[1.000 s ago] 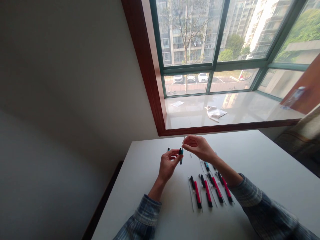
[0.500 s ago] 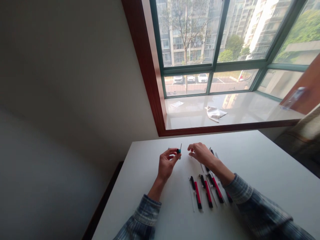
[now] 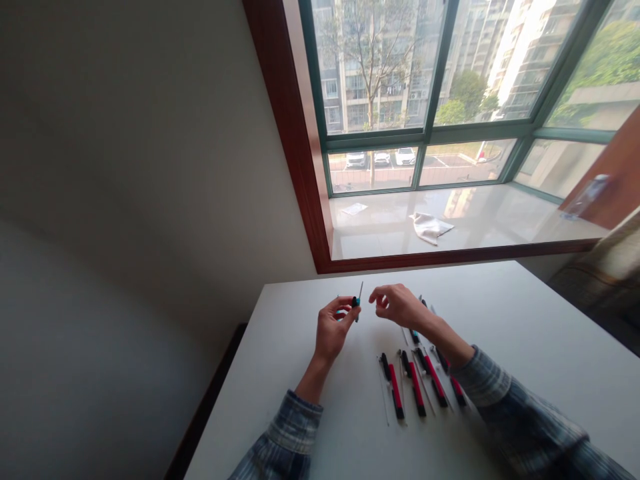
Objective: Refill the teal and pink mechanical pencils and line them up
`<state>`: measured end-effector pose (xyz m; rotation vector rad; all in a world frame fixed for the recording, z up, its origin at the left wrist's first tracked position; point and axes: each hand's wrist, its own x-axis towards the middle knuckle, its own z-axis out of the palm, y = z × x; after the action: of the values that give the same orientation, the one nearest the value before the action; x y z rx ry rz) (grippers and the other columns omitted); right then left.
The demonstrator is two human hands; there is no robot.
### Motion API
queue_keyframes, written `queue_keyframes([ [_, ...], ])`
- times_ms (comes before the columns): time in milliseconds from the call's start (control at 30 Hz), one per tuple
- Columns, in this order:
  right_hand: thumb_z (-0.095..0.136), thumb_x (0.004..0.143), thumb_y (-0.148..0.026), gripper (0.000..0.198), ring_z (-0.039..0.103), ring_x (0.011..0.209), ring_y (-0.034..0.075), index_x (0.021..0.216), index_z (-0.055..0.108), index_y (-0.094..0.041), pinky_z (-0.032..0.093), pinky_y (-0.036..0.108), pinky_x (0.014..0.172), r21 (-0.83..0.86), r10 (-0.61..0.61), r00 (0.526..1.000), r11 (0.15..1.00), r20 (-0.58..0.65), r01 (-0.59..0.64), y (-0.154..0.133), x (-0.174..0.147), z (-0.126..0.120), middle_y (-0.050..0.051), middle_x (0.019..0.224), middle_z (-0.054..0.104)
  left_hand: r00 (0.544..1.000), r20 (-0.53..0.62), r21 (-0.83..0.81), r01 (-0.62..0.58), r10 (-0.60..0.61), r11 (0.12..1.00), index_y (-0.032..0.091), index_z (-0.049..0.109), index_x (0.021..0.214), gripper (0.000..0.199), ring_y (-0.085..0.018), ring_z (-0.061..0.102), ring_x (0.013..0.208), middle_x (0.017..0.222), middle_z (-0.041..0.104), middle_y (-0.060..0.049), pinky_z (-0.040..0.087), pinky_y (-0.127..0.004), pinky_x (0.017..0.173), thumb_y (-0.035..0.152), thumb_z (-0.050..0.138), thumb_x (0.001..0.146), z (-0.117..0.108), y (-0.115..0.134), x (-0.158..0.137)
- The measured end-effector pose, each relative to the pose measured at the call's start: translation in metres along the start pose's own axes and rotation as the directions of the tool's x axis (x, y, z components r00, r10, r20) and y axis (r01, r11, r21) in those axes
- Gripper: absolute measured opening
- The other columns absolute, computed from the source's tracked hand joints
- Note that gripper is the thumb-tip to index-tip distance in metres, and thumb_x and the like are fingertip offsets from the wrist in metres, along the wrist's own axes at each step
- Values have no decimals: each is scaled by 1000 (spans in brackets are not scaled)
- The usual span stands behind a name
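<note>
Between the thumb and fingers of my left hand [image 3: 331,330] is a small teal-and-black piece [image 3: 356,302] with a thin metal rod pointing up from it. My fingers hide part of it, so its exact kind is unclear. Just to the right, my right hand [image 3: 397,303] hovers with fingers bent and a gap between thumb and index finger; nothing shows in it. Below lies a row of red-and-black pen-like parts [image 3: 414,387], with thin metal rods [image 3: 384,393] beside them. More dark pieces [image 3: 415,335] with a bit of teal lie partly under my right forearm.
The white table [image 3: 280,387] meets a wall on its far left. Behind it is a windowsill [image 3: 385,233] edged in red-brown wood, holding a crumpled white cloth or paper [image 3: 431,228] and a flat white scrap [image 3: 354,209]. A curtain [image 3: 595,267] hangs at the right.
My right hand has shifted slightly left, closer to the piece in my left hand. My left hand has tilted the piece a little and moved it slightly left.
</note>
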<state>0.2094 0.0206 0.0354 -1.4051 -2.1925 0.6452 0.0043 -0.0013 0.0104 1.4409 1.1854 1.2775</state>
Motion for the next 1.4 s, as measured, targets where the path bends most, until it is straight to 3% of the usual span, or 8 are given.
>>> queue_keyframes([
  [100,67,86,-24,19,70,76,17,103,74,-21,53,27,66,401,-56,995,912,-87,86,0,3,-13,4,93,75,1000,-13,41,-6,7,999,19,79,95,23,-19,66,82,91,75,-6,54,-32,74,36,77,79,-4,-3,-2],
  [167,69,86,-31,22,70,79,18,104,74,-20,53,29,68,555,-42,991,825,-128,106,0,4,-20,5,96,74,1000,-17,55,-6,7,998,19,79,96,24,-20,66,81,91,75,-6,54,-31,73,36,77,80,-5,-6,-2],
  [300,77,82,-38,25,67,81,17,99,77,-20,53,31,75,729,78,979,679,-189,87,1,5,-26,5,91,74,1000,-11,64,15,-14,998,19,79,95,24,-20,66,82,93,75,-7,54,-32,73,35,78,78,-4,-11,-4],
  [467,84,75,-40,28,66,78,17,94,78,-20,53,33,77,852,161,972,519,-173,66,0,5,-26,4,86,73,1000,28,100,5,-8,995,19,79,95,24,-20,66,81,90,76,-7,54,-33,73,37,78,79,-2,-13,-6],
  [733,87,74,-37,26,68,86,19,90,75,-21,53,33,79,850,149,951,501,-272,165,-6,4,-25,4,89,74,998,63,134,-19,11,991,21,80,95,23,-21,66,83,94,76,-7,55,-33,73,38,77,80,0,-9,-6],
  [1067,88,71,-36,30,71,95,22,92,72,-22,54,38,90,865,120,963,478,-239,155,-7,5,-15,4,94,77,996,83,133,-47,36,990,21,80,95,22,-21,67,83,94,77,-8,55,-33,72,37,77,81,2,-4,-8],
  [1267,87,72,-41,32,71,97,24,92,71,-22,55,39,89,843,126,958,513,-257,159,-7,7,-13,6,96,77,996,82,117,-50,40,992,21,80,95,21,-21,68,82,95,78,-8,56,-33,72,37,76,82,2,-3,-7],
  [1400,88,72,-38,30,71,96,22,91,71,-22,54,36,87,865,132,959,475,-250,160,-6,8,-11,4,95,77,997,76,124,-43,34,991,20,80,95,21,-21,68,82,95,78,-8,56,-34,72,36,75,82,2,-2,-8],
])
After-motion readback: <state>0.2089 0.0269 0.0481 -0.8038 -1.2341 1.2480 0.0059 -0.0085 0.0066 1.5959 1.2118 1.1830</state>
